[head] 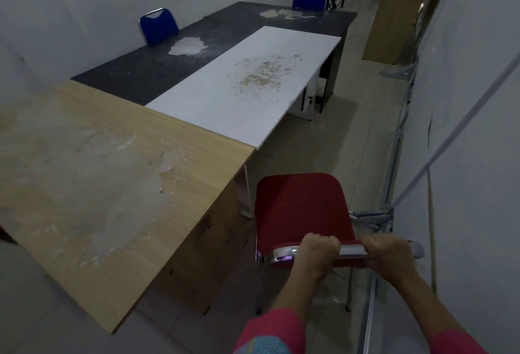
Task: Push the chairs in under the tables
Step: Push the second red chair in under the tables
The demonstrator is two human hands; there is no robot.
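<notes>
Across the left of the frame, a wooden table [92, 173] meets a white table [242, 86] and a black table [197, 43] behind it. Lower center, a red chair [301, 207] stands on bare floor [332, 134] just right of the wooden table's edge, not under it. Both blue chairs [158, 25] sit tucked in at the top. The left hand [316, 255] and right hand [389, 255] clench the red chair's chrome top rail [353, 250].
</notes>
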